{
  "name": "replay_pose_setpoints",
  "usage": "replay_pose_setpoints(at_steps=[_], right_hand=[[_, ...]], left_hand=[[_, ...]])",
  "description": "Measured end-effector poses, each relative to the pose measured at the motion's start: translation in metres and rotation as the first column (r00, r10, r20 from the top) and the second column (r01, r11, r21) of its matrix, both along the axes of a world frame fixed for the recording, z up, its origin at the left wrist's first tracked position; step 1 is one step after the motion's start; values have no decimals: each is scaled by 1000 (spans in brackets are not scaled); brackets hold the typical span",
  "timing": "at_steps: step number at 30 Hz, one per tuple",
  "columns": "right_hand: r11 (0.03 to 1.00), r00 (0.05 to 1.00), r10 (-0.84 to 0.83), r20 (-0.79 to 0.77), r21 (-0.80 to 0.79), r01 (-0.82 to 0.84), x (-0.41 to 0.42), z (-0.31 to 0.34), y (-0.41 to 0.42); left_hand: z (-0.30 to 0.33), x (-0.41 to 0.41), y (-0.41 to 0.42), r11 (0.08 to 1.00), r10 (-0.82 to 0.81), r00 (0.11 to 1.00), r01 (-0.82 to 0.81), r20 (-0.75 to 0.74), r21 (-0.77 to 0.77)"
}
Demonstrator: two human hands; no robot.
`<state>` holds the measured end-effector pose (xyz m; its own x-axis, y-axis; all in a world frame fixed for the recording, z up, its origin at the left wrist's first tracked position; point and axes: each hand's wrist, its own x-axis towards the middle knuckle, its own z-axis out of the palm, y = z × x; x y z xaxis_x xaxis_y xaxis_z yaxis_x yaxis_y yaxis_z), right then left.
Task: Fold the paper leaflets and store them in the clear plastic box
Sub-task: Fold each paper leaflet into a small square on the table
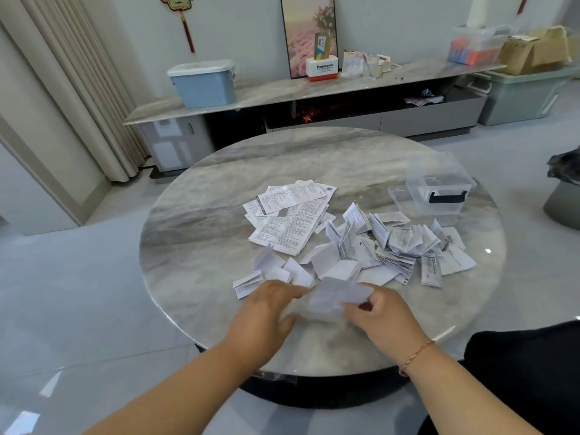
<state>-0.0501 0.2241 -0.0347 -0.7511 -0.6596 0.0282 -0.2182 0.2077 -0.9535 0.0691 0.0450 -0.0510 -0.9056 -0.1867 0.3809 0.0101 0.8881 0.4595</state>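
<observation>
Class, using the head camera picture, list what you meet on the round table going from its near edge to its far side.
The two hands, left hand and right hand, holding a blurred leaflet → folded leaflets → flat unfolded leaflets → clear plastic box, at the far right.

A round marble worktop (219, 196) stands on a glossy pale floor (78, 309). Behind it a long low cabinet (282, 89) against the wall carries a blue lidded bin (204, 84), a framed picture (309, 36) leaning upright, and a white and red Panasonic box (322, 69) just in front of the picture. Beige curtains (69, 73) hang at the left, and cardboard boxes (533, 50) sit at the cabinet's right end.
</observation>
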Motion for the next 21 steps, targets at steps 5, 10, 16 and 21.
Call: replay_pose_setpoints(at_steps=[5,10,16,21], right_hand=[[897,963,191,-188,432,-94,6,-19,1],[825,940,295,-172,542,-160,7,-24,-7],[747,902,430,39,546,-379,4,-13,1],[829,872,290,-394,559,-23,4,-7,8]], left_hand=[[-21,35,27,997,73,994,-72,83,-13],[-26,43,39,986,-106,994,109,31,-124],[-39,43,44,953,-164,985,174,63,-246],[-44,32,52,946,-160,983,127,-91,-298]])
